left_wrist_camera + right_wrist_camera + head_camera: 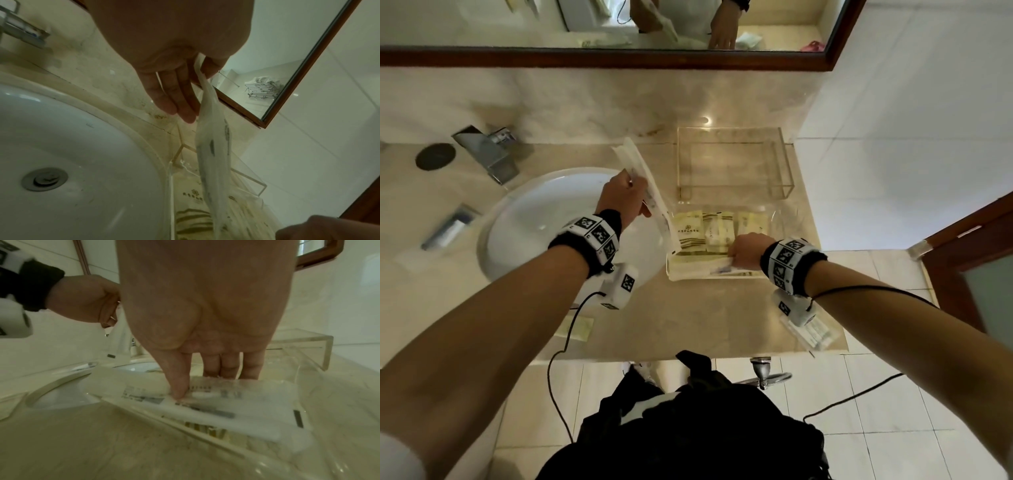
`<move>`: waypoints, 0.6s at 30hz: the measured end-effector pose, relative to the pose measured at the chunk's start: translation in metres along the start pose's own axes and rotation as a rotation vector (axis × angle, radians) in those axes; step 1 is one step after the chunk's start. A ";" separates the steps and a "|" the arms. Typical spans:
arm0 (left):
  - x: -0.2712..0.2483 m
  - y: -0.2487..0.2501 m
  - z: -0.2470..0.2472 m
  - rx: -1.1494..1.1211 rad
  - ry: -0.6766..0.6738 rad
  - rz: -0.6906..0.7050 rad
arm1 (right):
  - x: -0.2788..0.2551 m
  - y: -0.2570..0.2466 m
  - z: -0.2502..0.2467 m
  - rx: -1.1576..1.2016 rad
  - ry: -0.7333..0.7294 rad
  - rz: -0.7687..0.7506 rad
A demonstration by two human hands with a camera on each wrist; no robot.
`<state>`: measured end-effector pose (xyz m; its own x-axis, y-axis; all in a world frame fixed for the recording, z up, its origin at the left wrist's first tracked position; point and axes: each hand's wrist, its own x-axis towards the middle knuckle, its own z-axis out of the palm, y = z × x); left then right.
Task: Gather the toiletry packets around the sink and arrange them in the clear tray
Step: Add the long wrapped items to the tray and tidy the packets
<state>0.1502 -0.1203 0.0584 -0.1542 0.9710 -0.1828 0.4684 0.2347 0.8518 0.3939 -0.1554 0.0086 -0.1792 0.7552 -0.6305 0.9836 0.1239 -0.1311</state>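
Observation:
My left hand (635,197) pinches a long white packet (645,185) between thumb and fingers and holds it tilted above the sink's right edge, its lower end over the clear tray (709,278). In the left wrist view the same packet (211,146) hangs from that hand (195,91). Several pale yellow and white packets (717,228) lie in the tray. Reaching into the tray's near side, my right hand (734,255) holds a white printed packet (236,405); the thumb (180,391) presses its face and the other fingers are behind it.
A taller clear acrylic stand (732,161) sits behind the tray. The white sink (544,219) and chrome faucet (489,154) are to the left. One yellow packet (577,327) lies near the counter's front edge, another white packet (813,334) at the front right.

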 end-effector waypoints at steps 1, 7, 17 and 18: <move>0.000 0.000 0.001 0.010 -0.002 0.001 | 0.000 0.000 0.002 -0.011 0.011 -0.002; -0.001 0.003 0.013 -0.007 -0.043 0.015 | -0.003 0.006 0.007 -0.044 0.128 -0.016; -0.002 0.017 0.031 -0.008 -0.090 0.082 | -0.009 0.012 0.005 -0.102 0.148 0.002; -0.002 0.017 0.032 -0.004 -0.092 0.088 | -0.009 0.011 0.005 -0.118 0.145 0.008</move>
<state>0.1865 -0.1170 0.0581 -0.0319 0.9879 -0.1520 0.4727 0.1489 0.8686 0.4058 -0.1642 0.0091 -0.1746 0.8403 -0.5132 0.9822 0.1853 -0.0307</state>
